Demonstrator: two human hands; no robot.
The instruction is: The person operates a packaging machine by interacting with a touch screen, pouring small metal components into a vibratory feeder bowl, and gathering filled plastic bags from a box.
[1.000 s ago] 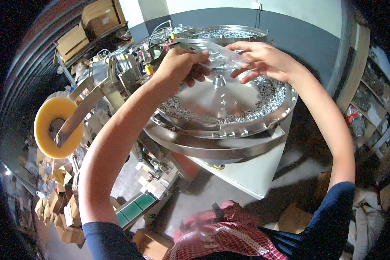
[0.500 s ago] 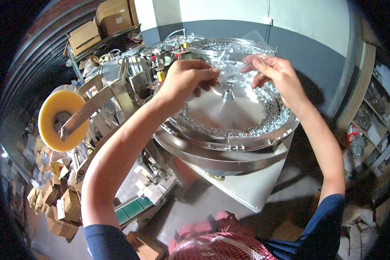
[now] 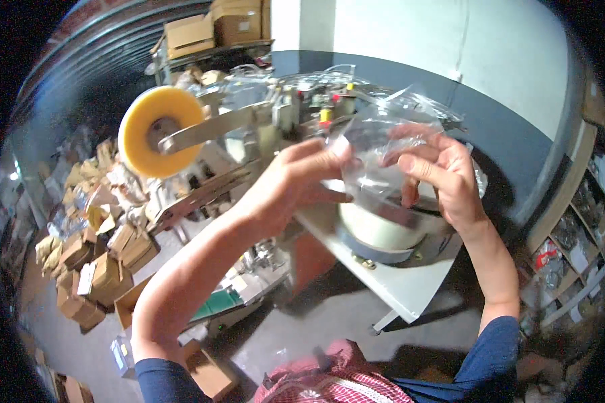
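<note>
A clear plastic bag (image 3: 376, 138), crumpled and see-through, is stretched between my two hands in front of the machine. My left hand (image 3: 302, 174) grips its left edge, thumb on the near side; motion blurs the fingers a little. At its right side my right hand (image 3: 450, 176) pinches the film between thumb and curled fingers, some of them seen through the plastic. Behind and below the bag is a round bowl feeder, its pale cylindrical base (image 3: 376, 225) showing while hands and bag mostly hide the bowl. Any contents of the bag cannot be made out.
A yellow film roll (image 3: 160, 132) sits on a metal arm to the left. Below the feeder is a white table (image 3: 410, 285). Cardboard boxes (image 3: 107, 272) are piled at left, and a green conveyor (image 3: 218, 303) runs low. Shelving (image 3: 571, 235) holds bagged goods at right.
My view has shifted, so the film roll now appears farther right. Both hands and the bag are lower in view, and the bag is spread wider, covering the bowl.
</note>
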